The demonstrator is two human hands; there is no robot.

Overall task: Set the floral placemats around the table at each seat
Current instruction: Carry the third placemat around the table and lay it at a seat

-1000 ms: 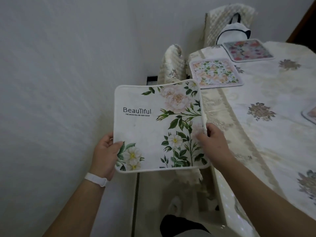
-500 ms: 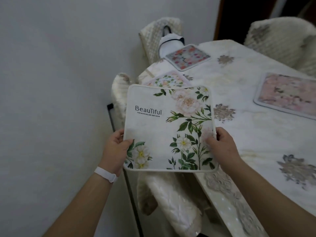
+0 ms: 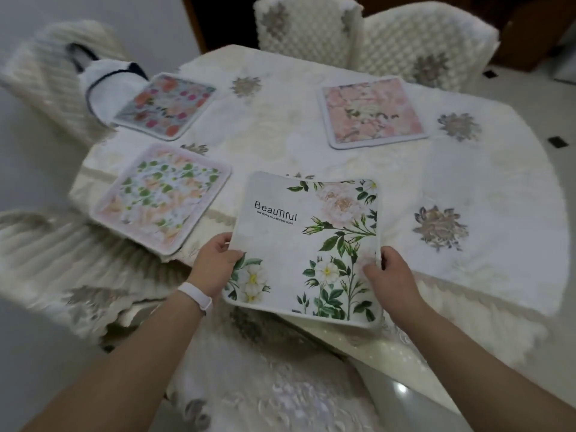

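Note:
I hold a white placemat [image 3: 299,232] printed with "Beautiful" and green-stemmed roses over the near edge of the table [image 3: 280,135]. My left hand [image 3: 216,263] grips its lower left edge, thumb on top. My right hand [image 3: 389,275] grips its lower right edge. Three other floral mats lie flat on the cream tablecloth: a green-and-peach placemat [image 3: 162,194] at the near left, a red-and-orange placemat [image 3: 166,104] at the far left, and a pink placemat [image 3: 372,112] at the far right.
Chairs with quilted cream covers stand around the table: two at the far side [image 3: 307,26] [image 3: 427,39], one at the far left [image 3: 53,73], one at the near left [image 3: 62,266]. A white bag with dark trim [image 3: 109,85] rests on the far-left chair.
My view has swung right from the wall to the whole table. Both hands have carried the "Beautiful" placemat from beside the table to over its near edge, grips unchanged.

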